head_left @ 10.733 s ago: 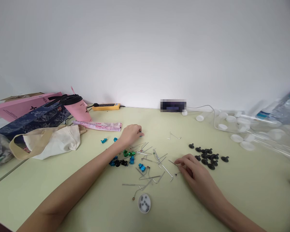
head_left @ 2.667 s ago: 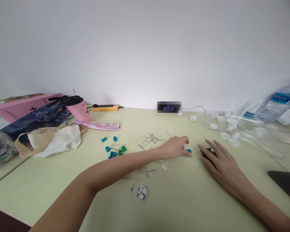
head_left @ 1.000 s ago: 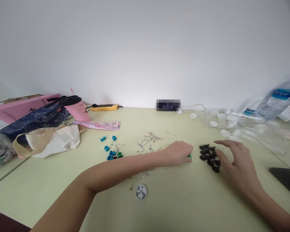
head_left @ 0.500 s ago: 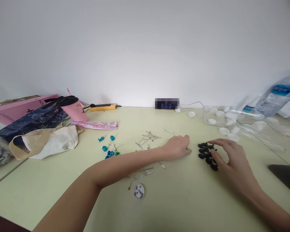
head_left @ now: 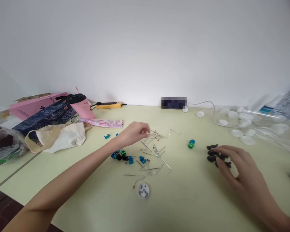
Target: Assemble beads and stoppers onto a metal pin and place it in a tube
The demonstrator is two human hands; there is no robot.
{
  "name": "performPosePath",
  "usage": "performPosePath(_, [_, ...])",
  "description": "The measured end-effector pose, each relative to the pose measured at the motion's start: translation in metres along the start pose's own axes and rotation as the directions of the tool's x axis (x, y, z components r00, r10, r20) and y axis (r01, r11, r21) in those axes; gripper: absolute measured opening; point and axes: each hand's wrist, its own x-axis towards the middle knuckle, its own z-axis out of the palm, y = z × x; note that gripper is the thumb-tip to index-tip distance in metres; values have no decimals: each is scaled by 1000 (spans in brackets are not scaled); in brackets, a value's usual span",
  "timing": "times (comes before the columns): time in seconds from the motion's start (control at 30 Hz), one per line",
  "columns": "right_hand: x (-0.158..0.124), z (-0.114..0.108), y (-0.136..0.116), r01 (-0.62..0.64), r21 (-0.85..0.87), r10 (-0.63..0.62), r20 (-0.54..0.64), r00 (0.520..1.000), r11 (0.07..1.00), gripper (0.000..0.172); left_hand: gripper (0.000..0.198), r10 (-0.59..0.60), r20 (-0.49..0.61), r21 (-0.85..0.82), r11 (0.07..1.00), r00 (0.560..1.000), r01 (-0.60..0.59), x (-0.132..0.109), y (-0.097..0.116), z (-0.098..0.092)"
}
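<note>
My left hand [head_left: 134, 132] hovers above a scatter of thin metal pins [head_left: 154, 151], fingers curled with nothing visible in them. Just below it lie several small blue, green and black parts [head_left: 123, 157]. My right hand [head_left: 234, 162] rests on the table with its fingers spread over a pile of small black parts [head_left: 214, 154]. A green and a blue part [head_left: 190, 143] sit alone between the two hands. A small round white lid [head_left: 143, 190] holding tiny dark pieces lies nearer to me.
A cream cloth bag [head_left: 58, 137], a dark blue box [head_left: 45, 115], pink boxes [head_left: 36, 103] and a black-lidded pink cup [head_left: 81, 104] crowd the left. A yellow power strip [head_left: 109, 104] lies by the wall. White caps [head_left: 234, 124] and a water bottle [head_left: 284, 106] lie at the right.
My left hand has drawn back to the left, leaving a green and a blue part by the black pile. My right hand stays on the black parts.
</note>
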Motion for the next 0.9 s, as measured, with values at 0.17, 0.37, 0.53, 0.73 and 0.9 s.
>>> performPosePath(0.17, [-15, 16, -27, 163, 100, -176, 138, 975, 981, 26, 20, -73, 249, 102, 994, 966, 49, -61, -26, -4])
performPosePath(0.37, [-20, 24, -35, 191, 143, -222, 249, 943, 971, 29, 7, -10, 232, 215, 976, 973, -41, -78, -21, 21])
performPosePath(0.53, [-18, 19, -32, 160, 119, -183, 223, 957, 980, 27, 7, 27, 140, 160, 986, 990, -50, -66, 2, 15])
performPosePath(0.73, [-13, 19, -27, 81, 116, -105, 215, 971, 990, 24, 16, 309, 146, -60, 951, 940, -303, -12, 56, 45])
performPosePath(0.9, [-11, 13, -23, 64, 99, -83, 200, 976, 993, 25, 9, 412, 216, 47, 901, 885, -431, 41, 72, 93])
